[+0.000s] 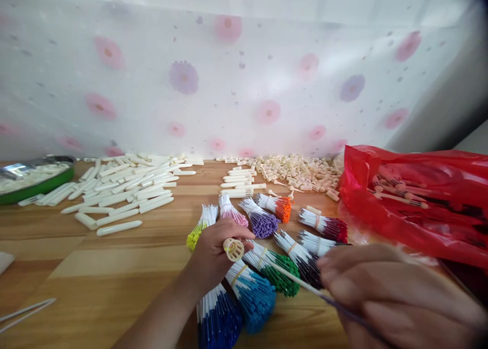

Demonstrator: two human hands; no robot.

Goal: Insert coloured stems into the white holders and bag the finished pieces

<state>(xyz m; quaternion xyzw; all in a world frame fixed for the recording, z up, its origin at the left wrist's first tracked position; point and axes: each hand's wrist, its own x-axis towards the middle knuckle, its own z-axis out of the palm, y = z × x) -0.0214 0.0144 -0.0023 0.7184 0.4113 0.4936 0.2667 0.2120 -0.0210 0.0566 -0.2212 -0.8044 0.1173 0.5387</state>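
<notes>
Cap point(233, 249), one, cream and round with small holes in its face, sits near the front middle of the table point(95, 267), pinched at the fingertips of the left hand point(211, 257), which is closed around it. One thin stick point(297, 283) runs from just beside the cap down to the right hand point(389, 298). That hand is blurred and close to the camera, its fingers folded shut on the stick's lower end. I cannot tell whether the stick's tip touches the cap.

Ten bundles of sticks lie fanned around the left hand, each white at one end and coloured at the other:
- yellow point(197, 231)
- pink point(232, 212)
- purple point(261, 221)
- orange point(277, 205)
- dark red point(326, 226)
- one with a dark tip point(316, 243)
- black point(303, 261)
- green point(280, 277)
- light blue point(252, 294)
- dark blue point(217, 321)

Further back on the left is a loose pile of white tubes point(125, 191), too many to count. A smaller group of about ten tubes point(238, 184) lies behind the bundles. A heap of small cream clips point(297, 171) lies against the flowered cloth point(229, 85), also too many to count. One red bag point(415, 196) on the right holds more sticks. One green tray point(38, 186) stands at the far left.
</notes>
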